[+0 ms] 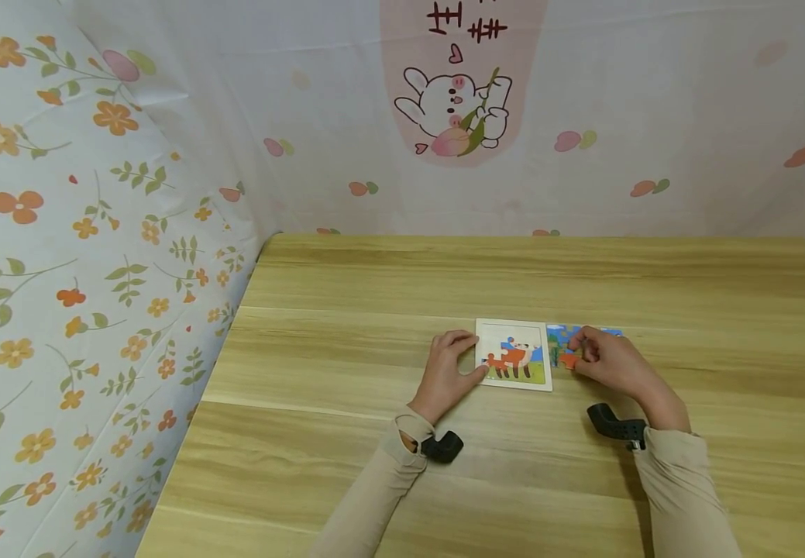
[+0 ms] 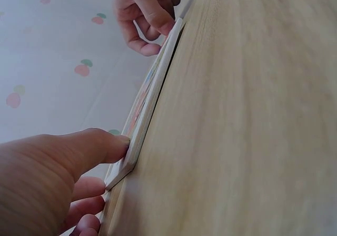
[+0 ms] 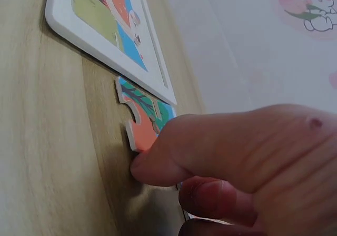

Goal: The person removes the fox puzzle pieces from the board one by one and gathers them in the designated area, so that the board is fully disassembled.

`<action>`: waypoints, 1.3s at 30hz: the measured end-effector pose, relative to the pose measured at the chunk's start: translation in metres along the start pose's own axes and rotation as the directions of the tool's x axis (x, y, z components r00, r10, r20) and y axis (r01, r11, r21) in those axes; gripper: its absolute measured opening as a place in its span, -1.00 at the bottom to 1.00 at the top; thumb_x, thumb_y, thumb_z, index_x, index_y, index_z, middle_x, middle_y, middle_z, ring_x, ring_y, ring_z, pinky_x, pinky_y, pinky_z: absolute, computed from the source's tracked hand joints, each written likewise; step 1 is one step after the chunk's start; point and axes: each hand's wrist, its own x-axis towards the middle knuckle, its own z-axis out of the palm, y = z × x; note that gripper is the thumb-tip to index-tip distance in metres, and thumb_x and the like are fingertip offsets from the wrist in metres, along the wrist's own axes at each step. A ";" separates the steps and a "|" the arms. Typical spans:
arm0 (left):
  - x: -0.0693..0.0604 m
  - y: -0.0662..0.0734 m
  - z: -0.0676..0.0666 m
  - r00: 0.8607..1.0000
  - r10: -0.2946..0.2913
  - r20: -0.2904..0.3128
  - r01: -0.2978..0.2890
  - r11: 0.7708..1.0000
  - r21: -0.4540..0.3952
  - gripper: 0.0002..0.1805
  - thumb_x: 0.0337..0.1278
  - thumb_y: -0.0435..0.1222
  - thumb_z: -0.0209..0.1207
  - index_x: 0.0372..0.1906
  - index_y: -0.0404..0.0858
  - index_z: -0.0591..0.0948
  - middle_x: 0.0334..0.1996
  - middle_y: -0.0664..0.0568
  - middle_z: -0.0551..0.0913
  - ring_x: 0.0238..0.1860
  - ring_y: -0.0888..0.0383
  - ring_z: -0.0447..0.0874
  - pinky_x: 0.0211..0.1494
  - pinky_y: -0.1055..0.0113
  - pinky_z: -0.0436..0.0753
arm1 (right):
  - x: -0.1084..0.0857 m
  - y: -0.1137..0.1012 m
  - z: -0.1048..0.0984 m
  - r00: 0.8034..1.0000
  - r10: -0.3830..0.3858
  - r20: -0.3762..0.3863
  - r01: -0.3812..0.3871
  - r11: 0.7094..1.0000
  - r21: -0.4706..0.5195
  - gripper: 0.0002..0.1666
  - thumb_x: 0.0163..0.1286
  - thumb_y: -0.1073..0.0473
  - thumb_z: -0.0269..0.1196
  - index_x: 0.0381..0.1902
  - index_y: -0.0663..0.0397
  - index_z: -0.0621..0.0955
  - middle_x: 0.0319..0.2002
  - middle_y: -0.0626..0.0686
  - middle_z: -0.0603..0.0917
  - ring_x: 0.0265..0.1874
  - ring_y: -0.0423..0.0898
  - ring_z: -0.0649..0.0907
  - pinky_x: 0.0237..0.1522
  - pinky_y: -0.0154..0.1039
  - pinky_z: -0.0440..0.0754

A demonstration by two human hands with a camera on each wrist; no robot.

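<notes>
A square jigsaw puzzle board [image 1: 550, 373] with a pale rim lies flat on the table, partly filled with a red-and-white animal picture. My left hand [image 1: 442, 378] holds its left side, the thumb [image 2: 102, 145] on the near rim and the fingers round the corner. Just right of the board are loose puzzle pieces [image 1: 554, 335] in blue, green and orange. Over them my right hand [image 1: 614, 366] pinches an orange puzzle piece [image 3: 142, 135], its thumb at the piece's near edge. The fingers partly hide that piece and the ones beyond it.
The wood-grain table [image 1: 346, 349] extends around the board on all sides. A printed cloth [image 1: 318, 101] hangs behind its far edge, and a flowered cloth [image 1: 95, 256] hangs along the left. Black wrist mounts [image 1: 442, 447] sit at both cuffs, close above the table.
</notes>
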 end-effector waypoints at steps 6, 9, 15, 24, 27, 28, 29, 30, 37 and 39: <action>0.000 -0.001 0.000 1.000 0.012 -0.001 -0.012 1.000 0.011 -0.52 -0.03 -0.22 0.34 0.04 -0.34 0.60 0.03 -0.02 0.50 0.02 0.06 0.35 0.08 0.33 0.39 | 0.001 0.000 0.002 1.000 0.001 0.008 -0.002 1.000 0.022 -0.78 0.12 0.40 0.22 -0.24 0.30 0.50 -0.62 -0.05 0.36 -0.66 -0.19 0.29 -0.56 -0.32 0.27; 0.000 -0.001 0.000 1.000 0.010 0.000 -0.010 1.000 0.012 -0.52 -0.03 -0.22 0.33 0.05 -0.33 0.59 0.04 -0.01 0.50 0.02 0.06 0.35 0.08 0.33 0.39 | 0.000 0.001 0.002 1.000 -0.005 -0.002 0.005 1.000 0.015 -0.79 0.12 0.40 0.22 -0.24 0.29 0.50 -0.62 -0.05 0.36 -0.66 -0.19 0.29 -0.56 -0.32 0.27; 0.000 0.000 0.000 1.000 0.003 0.005 -0.003 1.000 0.006 -0.52 -0.03 -0.23 0.33 0.04 -0.34 0.59 0.04 -0.02 0.50 0.03 0.06 0.34 0.08 0.32 0.39 | -0.001 0.002 0.003 1.000 -0.006 -0.002 0.006 1.000 0.019 -0.79 0.13 0.40 0.21 -0.24 0.29 0.50 -0.65 -0.06 0.34 -0.68 -0.20 0.28 -0.56 -0.33 0.25; -0.001 0.002 0.000 1.000 -0.001 -0.006 0.001 1.000 0.012 -0.52 -0.04 -0.23 0.34 0.04 -0.34 0.60 0.04 -0.02 0.51 0.04 0.06 0.35 0.09 0.33 0.40 | -0.003 0.003 0.006 1.000 0.004 -0.030 -0.004 1.000 0.012 -0.79 0.12 0.39 0.23 -0.24 0.28 0.52 -0.67 -0.08 0.32 -0.69 -0.22 0.26 -0.57 -0.34 0.22; -0.002 0.002 -0.001 1.000 -0.009 0.000 0.009 1.000 0.002 -0.52 -0.03 -0.23 0.33 0.04 -0.34 0.60 0.04 -0.03 0.50 0.04 0.06 0.34 0.09 0.33 0.40 | -0.003 0.003 0.006 1.000 0.007 -0.020 -0.006 1.000 0.020 -0.78 0.12 0.39 0.23 -0.24 0.28 0.51 -0.68 -0.09 0.30 -0.70 -0.22 0.25 -0.58 -0.34 0.21; -0.003 0.002 -0.001 1.000 -0.011 0.001 0.011 1.000 -0.003 -0.52 -0.03 -0.23 0.33 0.04 -0.34 0.60 0.04 -0.03 0.50 0.04 0.06 0.34 0.09 0.32 0.40 | -0.004 0.003 0.006 1.000 0.009 -0.020 -0.008 1.000 0.024 -0.78 0.12 0.39 0.23 -0.23 0.29 0.51 -0.68 -0.09 0.29 -0.70 -0.22 0.25 -0.59 -0.34 0.21; -0.004 0.001 -0.001 1.000 -0.012 0.002 0.012 1.000 -0.007 -0.52 -0.03 -0.23 0.33 0.04 -0.34 0.60 0.04 -0.03 0.50 0.04 0.06 0.34 0.09 0.32 0.40 | -0.004 0.003 0.007 1.000 0.011 -0.020 -0.010 1.000 0.027 -0.78 0.12 0.40 0.22 -0.23 0.28 0.51 -0.69 -0.09 0.29 -0.71 -0.22 0.24 -0.60 -0.34 0.20; -0.004 0.001 -0.001 1.000 -0.014 0.002 0.014 1.000 -0.009 -0.52 -0.03 -0.23 0.33 0.05 -0.34 0.60 0.04 -0.03 0.50 0.04 0.06 0.34 0.09 0.32 0.40 | -0.004 0.003 0.007 1.000 0.013 -0.021 -0.012 0.999 0.029 -0.78 0.12 0.40 0.23 -0.23 0.28 0.51 -0.68 -0.09 0.29 -0.71 -0.23 0.24 -0.60 -0.34 0.20; -0.002 -0.001 0.000 1.000 0.007 -0.014 -0.007 1.000 -0.013 -0.52 -0.04 -0.24 0.34 0.04 -0.34 0.60 0.03 -0.02 0.50 0.04 0.06 0.35 0.09 0.32 0.39 | -0.008 0.002 0.009 0.996 0.006 -0.084 -0.006 1.000 0.000 -0.77 0.15 0.33 0.26 -0.21 0.26 0.54 -0.64 -0.09 0.32 -0.67 -0.26 0.26 -0.56 -0.34 0.21; -0.001 0.000 0.000 1.000 0.006 -0.017 -0.007 1.000 -0.017 -0.52 -0.05 -0.25 0.35 0.04 -0.34 0.60 0.03 -0.02 0.50 0.04 0.06 0.35 0.09 0.32 0.39 | -0.010 0.002 0.006 0.994 0.008 -0.112 -0.010 1.000 -0.017 -0.80 0.18 0.27 0.26 -0.25 0.24 0.55 -0.63 -0.09 0.31 -0.64 -0.24 0.26 -0.55 -0.33 0.20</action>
